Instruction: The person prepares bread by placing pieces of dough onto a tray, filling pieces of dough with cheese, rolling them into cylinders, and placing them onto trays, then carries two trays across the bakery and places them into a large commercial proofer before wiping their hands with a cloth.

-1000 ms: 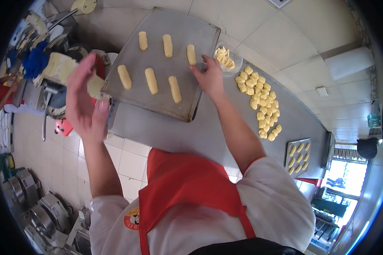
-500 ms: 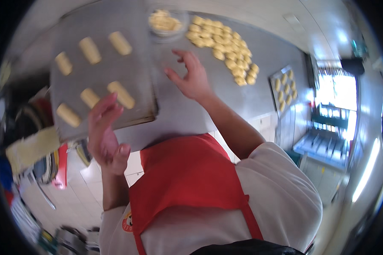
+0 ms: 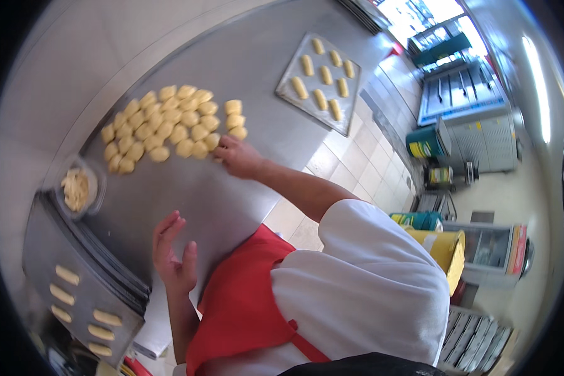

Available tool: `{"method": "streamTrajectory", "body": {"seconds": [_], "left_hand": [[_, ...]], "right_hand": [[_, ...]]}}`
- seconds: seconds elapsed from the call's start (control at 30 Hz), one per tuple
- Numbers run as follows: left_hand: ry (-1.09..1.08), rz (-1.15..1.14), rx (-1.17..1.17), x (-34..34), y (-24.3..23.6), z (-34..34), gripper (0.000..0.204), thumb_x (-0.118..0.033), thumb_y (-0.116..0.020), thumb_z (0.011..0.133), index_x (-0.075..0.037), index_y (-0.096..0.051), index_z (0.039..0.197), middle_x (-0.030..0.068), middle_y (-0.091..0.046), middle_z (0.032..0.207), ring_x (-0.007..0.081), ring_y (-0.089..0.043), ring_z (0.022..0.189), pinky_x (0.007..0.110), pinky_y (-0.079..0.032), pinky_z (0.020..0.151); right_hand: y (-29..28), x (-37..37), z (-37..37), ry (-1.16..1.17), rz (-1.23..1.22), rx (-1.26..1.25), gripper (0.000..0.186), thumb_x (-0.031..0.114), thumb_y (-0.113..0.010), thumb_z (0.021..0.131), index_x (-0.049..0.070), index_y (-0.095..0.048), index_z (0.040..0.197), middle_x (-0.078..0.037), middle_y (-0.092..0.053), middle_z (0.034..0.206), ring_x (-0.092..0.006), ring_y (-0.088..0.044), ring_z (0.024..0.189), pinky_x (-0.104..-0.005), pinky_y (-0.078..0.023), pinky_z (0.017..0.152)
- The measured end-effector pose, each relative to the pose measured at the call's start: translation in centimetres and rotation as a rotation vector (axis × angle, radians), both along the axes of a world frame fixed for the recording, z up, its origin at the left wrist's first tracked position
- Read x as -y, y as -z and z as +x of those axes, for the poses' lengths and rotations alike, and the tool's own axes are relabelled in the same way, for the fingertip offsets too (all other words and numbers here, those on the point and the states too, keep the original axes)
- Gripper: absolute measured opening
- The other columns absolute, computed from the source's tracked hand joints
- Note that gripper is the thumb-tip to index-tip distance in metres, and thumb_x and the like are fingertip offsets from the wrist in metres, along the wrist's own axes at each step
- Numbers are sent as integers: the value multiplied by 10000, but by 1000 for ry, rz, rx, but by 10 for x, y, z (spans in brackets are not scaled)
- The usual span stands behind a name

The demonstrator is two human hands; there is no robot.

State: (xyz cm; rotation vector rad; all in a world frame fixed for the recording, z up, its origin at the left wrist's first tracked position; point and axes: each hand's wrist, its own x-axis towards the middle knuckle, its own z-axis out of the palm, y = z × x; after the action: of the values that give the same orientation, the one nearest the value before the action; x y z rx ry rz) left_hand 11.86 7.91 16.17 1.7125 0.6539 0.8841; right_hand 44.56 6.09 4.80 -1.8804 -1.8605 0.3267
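On the steel counter (image 3: 194,188), my right hand (image 3: 233,153) is at the right edge of a large group of pale yellow dough pieces (image 3: 166,125), fingertips closed on one piece (image 3: 213,141). My left hand (image 3: 175,250) hangs open near the counter's front, fingers apart, holding nothing. At the lower left, a dark baking tray (image 3: 81,301) carries several dough logs (image 3: 103,332). Just left of the group stands a clear container (image 3: 92,200) of pale cut pieces (image 3: 75,187). A second tray (image 3: 285,94) with several dough logs lies at the upper right of the counter.
A tiled floor (image 3: 357,156) runs along the counter's right side. Beyond it are a steel display case (image 3: 460,94), green containers (image 3: 423,143), a yellow bin (image 3: 438,250), a glass-door cabinet (image 3: 482,244) and a rack of metal trays (image 3: 476,335). Stacked trays (image 3: 363,15) sit at the counter's far end.
My view has swung rightward. My right hand has left the tray of logs and reached the dough pieces, closing on one. My left hand, still open, is away from that tray.
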Motion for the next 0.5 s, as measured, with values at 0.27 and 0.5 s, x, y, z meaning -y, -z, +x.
{"method": "streamTrajectory", "body": {"seconds": [0.27,0.5], "left_hand": [[-77,-769,102,28,65,78,455,-398,-528,1141,22,-701,1115,122,-729,1103,172,-682,1002,333,-550,858],[-420,-151,-1,68,45,62,528,-442,-529,1136,33,-682,963,63,-702,848,157,-641,753,318,-516,661]], "right_hand": [[-134,99,-85,124,-15,-794,213,65,-701,871,65,-624,1069,-111,-589,1129,-267,-650,991,-366,-567,720],[-92,87,-165,230,179,-706,406,406,-620,1069,-1,-624,1068,-123,-602,992,-198,-617,955,-361,-531,697]]}}
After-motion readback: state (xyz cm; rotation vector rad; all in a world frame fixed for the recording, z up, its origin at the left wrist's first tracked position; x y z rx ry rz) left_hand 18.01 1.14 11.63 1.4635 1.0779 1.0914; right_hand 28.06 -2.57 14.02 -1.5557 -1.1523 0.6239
